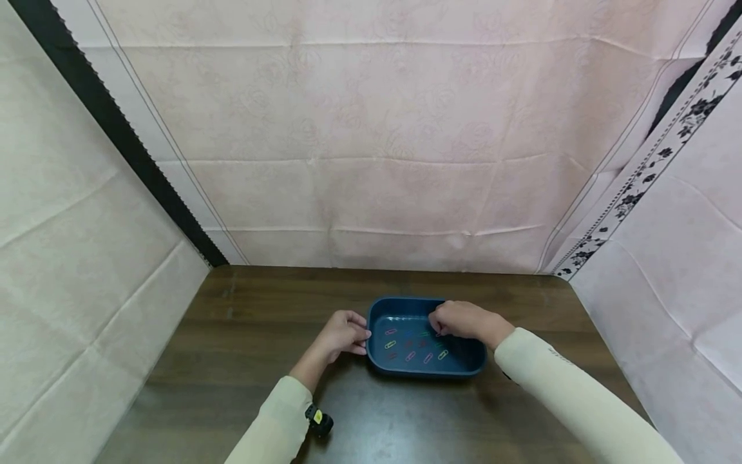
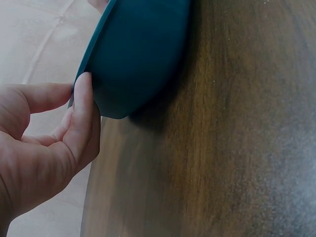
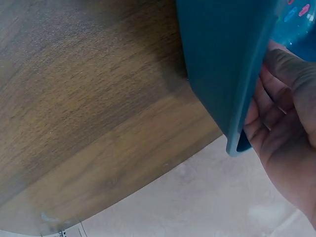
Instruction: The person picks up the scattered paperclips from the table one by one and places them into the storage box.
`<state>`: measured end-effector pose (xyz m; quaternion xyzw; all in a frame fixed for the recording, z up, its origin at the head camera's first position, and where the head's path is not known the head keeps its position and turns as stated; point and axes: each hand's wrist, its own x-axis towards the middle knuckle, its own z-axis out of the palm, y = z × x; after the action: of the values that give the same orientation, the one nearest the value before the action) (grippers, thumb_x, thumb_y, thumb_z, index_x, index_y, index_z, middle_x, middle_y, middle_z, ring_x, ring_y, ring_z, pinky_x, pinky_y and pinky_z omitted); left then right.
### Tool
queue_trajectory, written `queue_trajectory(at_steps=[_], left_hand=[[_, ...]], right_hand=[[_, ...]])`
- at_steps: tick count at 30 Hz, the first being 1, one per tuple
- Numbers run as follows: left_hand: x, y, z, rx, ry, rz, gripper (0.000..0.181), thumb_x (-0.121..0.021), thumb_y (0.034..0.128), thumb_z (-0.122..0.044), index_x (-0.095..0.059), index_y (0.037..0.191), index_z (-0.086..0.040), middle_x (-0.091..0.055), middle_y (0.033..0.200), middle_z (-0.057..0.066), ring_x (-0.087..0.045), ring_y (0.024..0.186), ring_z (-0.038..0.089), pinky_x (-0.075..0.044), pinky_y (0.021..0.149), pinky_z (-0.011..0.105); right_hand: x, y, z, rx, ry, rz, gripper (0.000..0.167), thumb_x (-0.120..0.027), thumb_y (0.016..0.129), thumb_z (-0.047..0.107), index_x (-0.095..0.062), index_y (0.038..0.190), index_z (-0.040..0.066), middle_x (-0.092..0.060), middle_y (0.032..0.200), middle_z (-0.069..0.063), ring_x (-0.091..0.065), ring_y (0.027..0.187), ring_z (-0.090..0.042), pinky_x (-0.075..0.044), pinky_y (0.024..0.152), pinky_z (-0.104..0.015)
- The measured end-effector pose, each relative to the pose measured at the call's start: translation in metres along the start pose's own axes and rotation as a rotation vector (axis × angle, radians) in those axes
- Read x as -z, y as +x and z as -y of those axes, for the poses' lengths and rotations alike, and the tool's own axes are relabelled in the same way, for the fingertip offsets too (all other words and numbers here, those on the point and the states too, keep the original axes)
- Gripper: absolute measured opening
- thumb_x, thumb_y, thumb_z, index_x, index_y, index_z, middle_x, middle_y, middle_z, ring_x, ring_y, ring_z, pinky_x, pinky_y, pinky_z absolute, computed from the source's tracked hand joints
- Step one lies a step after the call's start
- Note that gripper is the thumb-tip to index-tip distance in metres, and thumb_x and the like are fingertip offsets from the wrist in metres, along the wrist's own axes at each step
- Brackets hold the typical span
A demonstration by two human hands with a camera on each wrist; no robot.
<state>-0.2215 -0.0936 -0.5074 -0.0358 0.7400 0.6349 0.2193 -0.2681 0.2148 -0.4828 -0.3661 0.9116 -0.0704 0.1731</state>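
A blue rectangular tray [image 1: 426, 372] with raised walls sits on the wooden table. Across its floor lie several small coloured paper clips [image 1: 428, 357], pink, yellow, red and green. At the tray's left end, my left hand [image 1: 346, 334] pinches the rim between thumb and fingers; the left wrist view shows this grip [image 2: 54, 133] up close. My right hand [image 1: 460, 319] reaches over the right side into the tray, its fingers bent down toward the floor near the green clips. In the right wrist view, the tray wall [image 3: 222, 64] and the hand itself hide those fingertips.
The brown table [image 1: 278, 309] extends around the tray. Pale cloth [image 1: 371, 129] hangs behind it, with more cloth panels [image 1: 87, 290] at both sides. A black wrist device [image 1: 319, 420] is strapped over the left sleeve.
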Motion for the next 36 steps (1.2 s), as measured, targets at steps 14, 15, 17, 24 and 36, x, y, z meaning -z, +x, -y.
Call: queue_trajectory(at_steps=[14,15,17,24,36], left_hand=[[0.001,0.003,0.004,0.010,-0.008,-0.001,0.024,-0.064,0.0991,0.000,-0.058,0.121,0.008,-0.064,0.089,0.017,-0.066,0.069,0.019,-0.066,0.066,0.033],[0.001,0.003,0.004,0.009,-0.007,-0.001,0.024,-0.064,0.0990,0.000,-0.058,0.121,0.008,-0.064,0.089,0.017,-0.066,0.069,0.019,-0.066,0.066,0.033],[0.001,0.003,0.004,0.007,-0.006,-0.002,0.024,-0.064,0.0989,0.000,-0.058,0.121,0.008,-0.064,0.089,0.017,-0.066,0.069,0.019,-0.066,0.066,0.033],[0.001,0.003,0.004,0.002,-0.008,0.002,0.024,-0.065,0.0987,0.000,-0.058,0.121,0.008,-0.064,0.088,0.016,-0.065,0.068,0.019,-0.066,0.065,0.032],[0.001,0.000,0.002,-0.002,-0.007,0.000,0.024,-0.064,0.0989,0.000,-0.058,0.121,0.009,-0.065,0.091,0.017,-0.067,0.068,0.019,-0.066,0.066,0.033]], right_hand=[[-0.014,0.010,-0.001,-0.040,-0.137,0.031,0.027,-0.072,0.097,0.011,-0.059,0.074,0.018,-0.044,0.068,0.008,-0.040,0.062,-0.008,-0.035,0.055,-0.019],[-0.014,0.010,-0.001,-0.039,-0.148,0.031,0.027,-0.072,0.097,0.012,-0.058,0.074,0.019,-0.044,0.068,0.008,-0.040,0.062,-0.008,-0.035,0.055,-0.019],[-0.015,0.010,-0.001,-0.033,-0.172,0.026,0.028,-0.072,0.097,0.014,-0.057,0.075,0.020,-0.045,0.070,0.008,-0.041,0.063,-0.008,-0.036,0.056,-0.019],[-0.015,0.008,0.000,-0.026,-0.187,0.015,0.022,-0.075,0.096,0.018,-0.059,0.081,0.021,-0.052,0.077,0.008,-0.047,0.069,-0.009,-0.046,0.062,-0.021],[0.002,-0.007,0.002,0.007,-0.116,-0.060,0.007,-0.077,0.093,0.013,-0.070,0.095,0.014,-0.061,0.087,0.003,-0.052,0.075,-0.010,-0.054,0.067,-0.024]])
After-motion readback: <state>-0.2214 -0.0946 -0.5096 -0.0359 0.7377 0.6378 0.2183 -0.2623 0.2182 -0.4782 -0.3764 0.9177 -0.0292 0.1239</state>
